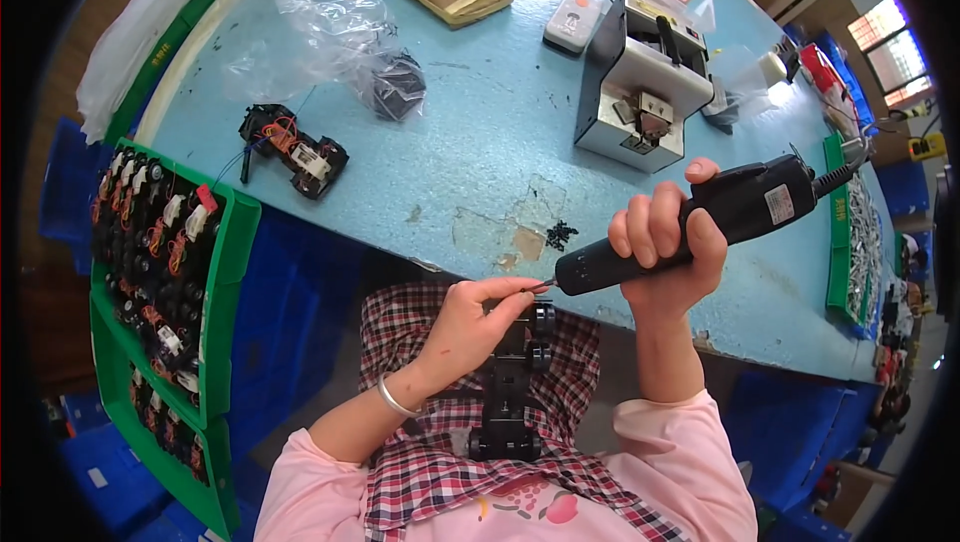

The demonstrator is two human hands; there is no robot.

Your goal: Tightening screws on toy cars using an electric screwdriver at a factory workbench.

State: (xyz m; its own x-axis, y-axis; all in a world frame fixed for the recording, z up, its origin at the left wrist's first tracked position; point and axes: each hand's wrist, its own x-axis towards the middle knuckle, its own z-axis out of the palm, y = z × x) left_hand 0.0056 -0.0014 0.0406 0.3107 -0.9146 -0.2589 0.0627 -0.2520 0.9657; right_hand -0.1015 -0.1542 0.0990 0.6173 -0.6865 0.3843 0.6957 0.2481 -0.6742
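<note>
My right hand (670, 237) is wrapped round a black electric screwdriver (745, 207), its bit pointing left toward my other hand. At the bit's tip, the thumb and index finger of my left hand (470, 317) are pressed together; whatever they pinch is too small to make out. Below the fingers, a black toy car chassis (508, 382) with wheels lies lengthwise on my checked apron (430, 442). My left hand partly covers its far end. On the table, just beyond the bit, is a small pile of black screws (561, 234).
A wired chassis (300, 152) lies on the blue table (480, 142) by a clear plastic bag (330, 32). At the left stand green crates (225, 292) of wired car parts. A white-and-black machine (645, 82) stands back right, near a green tray (840, 232) of metal parts.
</note>
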